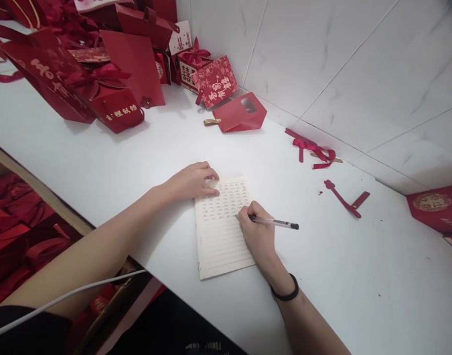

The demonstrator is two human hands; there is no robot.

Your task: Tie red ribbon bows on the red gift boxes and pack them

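Note:
A lined notebook [224, 246] lies on the white table, its upper half filled with rows of small handwritten marks. My right hand [258, 234] grips a pen [280, 223] with a clear barrel and black end cap; the pen tip meets the page at the lowest written row. At the notebook's upper left edge rests my left hand [196, 181], fingers loosely bent and apart, with thumb and fingertips on the paper. A dark band [290, 291] circles my right wrist.
Red gift boxes [117, 108] and bags crowd the far left. A red folded card box [243, 113] lies near the tiled wall. Ribbon scraps [315, 150] and a flower-ended strip [342, 199] are at right, with a red box [435, 207] beyond. A white cable [81, 288] crosses my left arm.

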